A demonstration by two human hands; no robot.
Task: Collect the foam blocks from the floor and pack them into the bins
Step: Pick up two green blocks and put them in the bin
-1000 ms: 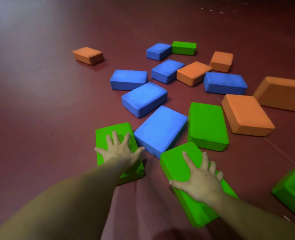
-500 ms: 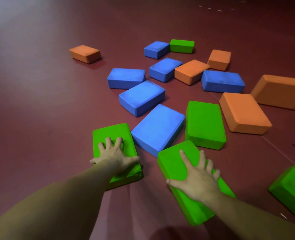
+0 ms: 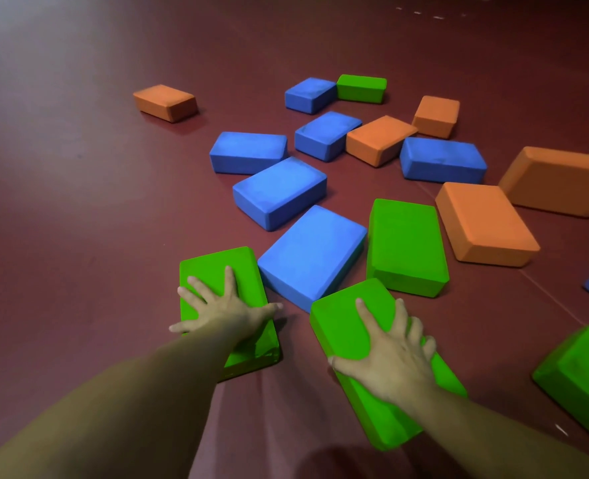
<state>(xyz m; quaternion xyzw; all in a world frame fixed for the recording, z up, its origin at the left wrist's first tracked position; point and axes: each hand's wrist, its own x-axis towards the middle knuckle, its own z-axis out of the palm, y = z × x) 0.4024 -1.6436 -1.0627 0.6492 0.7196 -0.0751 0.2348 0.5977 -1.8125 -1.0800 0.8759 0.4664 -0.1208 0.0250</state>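
Foam blocks in green, blue and orange lie scattered on a dark red floor. My left hand [image 3: 224, 309] lies spread on top of a green block [image 3: 217, 267] at the near left, thumb at its right edge and little finger at its left edge. My right hand [image 3: 390, 357] holds a second green block [image 3: 341, 316] at the near right, with the thumb on its left side and the outer fingers curled over its right edge. A blue block [image 3: 314, 250] lies between and just beyond the two green ones. No bin is in view.
Another green block [image 3: 405, 243] and an orange block [image 3: 483, 223] lie right of the blue one. A fourth green block [image 3: 580, 371] sits at the right edge. Several blue and orange blocks cluster farther back; a lone orange block [image 3: 165, 102] lies far left.
My left hand slid back along its green block, and its fingers went from bent to spread. My right hand stayed on its block, which barely moved.
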